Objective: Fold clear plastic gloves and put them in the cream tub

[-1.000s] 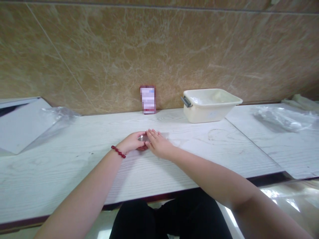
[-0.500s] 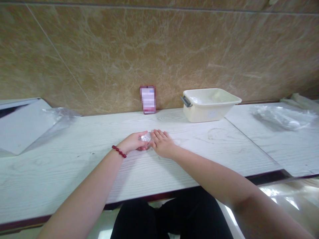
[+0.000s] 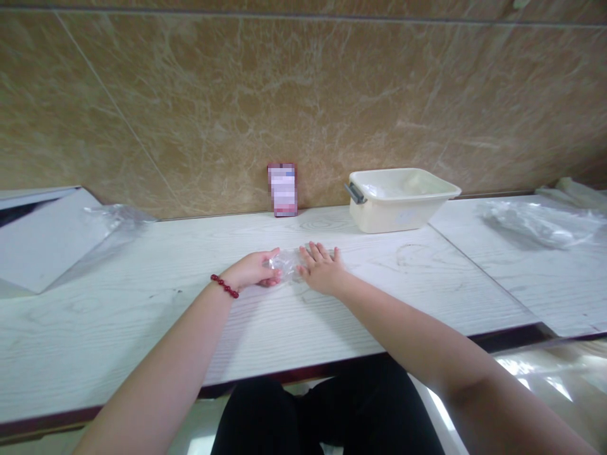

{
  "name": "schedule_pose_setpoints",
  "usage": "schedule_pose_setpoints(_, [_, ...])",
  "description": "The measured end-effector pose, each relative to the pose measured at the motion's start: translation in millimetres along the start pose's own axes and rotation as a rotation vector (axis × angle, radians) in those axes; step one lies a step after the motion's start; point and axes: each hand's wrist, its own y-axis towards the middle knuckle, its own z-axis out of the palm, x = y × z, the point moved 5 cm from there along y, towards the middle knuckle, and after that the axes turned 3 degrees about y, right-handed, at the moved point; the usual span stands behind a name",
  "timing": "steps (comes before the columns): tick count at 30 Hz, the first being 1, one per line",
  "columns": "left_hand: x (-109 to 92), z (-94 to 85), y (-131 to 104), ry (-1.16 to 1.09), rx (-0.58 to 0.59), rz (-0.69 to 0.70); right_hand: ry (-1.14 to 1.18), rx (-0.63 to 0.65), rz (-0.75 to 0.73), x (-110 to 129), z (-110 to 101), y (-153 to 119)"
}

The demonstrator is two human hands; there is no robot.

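Since half a second ago, the right hand (image 3: 323, 273) has slid rightward, its fingers (image 3: 317, 254) spread flat on the clear plastic bag (image 3: 289, 262), which lies stretched between both hands at mid-desk. Left hand (image 3: 251, 272), wearing a red bead bracelet (image 3: 224, 287), pinches the bag's left end with narrow fingers. Behind on the desk (image 3: 142, 303) stand a small box (image 3: 282, 189) and cream tub (image 3: 401, 199), against the marble wall (image 3: 303, 95).
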Motion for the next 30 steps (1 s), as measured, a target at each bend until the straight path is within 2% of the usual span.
schedule_pose_setpoints(6, [0,-3.2,-1,-0.011,0.060,0.002,0.003,0.031,0.048,-10,-1,1])
schedule_pose_setpoints(12, [-7,-11.6,-7,0.191,0.043,0.063,0.005,0.048,0.092,-19,0,3])
schedule_pose_setpoints(16, [-8,-12.5,-10,0.178,0.070,0.060,0.006,0.060,0.120,-24,-3,3])
schedule_pose_setpoints(18, [-10,-14.8,-10,0.166,0.038,0.065,0.026,-0.010,0.135,-24,-13,2])
schedule_pose_setpoints(20, [-11,-18.7,-10,0.156,-0.019,0.082,0.100,-0.178,0.133,-22,-29,-1])
schedule_pose_setpoints(22, [-12,-22.7,-9,0.128,-0.075,0.111,0.253,-0.321,0.080,-14,-43,-5])
schedule_pose_setpoints(23, [-12,-24.7,-8,0.117,-0.104,0.127,0.363,-0.321,0.044,-8,-46,-7])
schedule_pose_setpoints(24, [-12,-26.9,-7,0.120,-0.135,0.143,0.493,-0.264,0.012,-1,-44,-9])
schedule_pose_setpoints(25, [-12,-29.4,-6,0.142,-0.172,0.158,0.639,-0.143,-0.010,7,-38,-11])
schedule_pose_setpoints(28, [-11,-37.4,-4,0.331,-0.317,0.188,1.098,0.288,0.012,34,-11,-20])
schedule_pose_setpoints(30, [-14,-40.3,-5,0.461,-0.404,0.225,1.325,0.386,0.028,47,-2,-26])
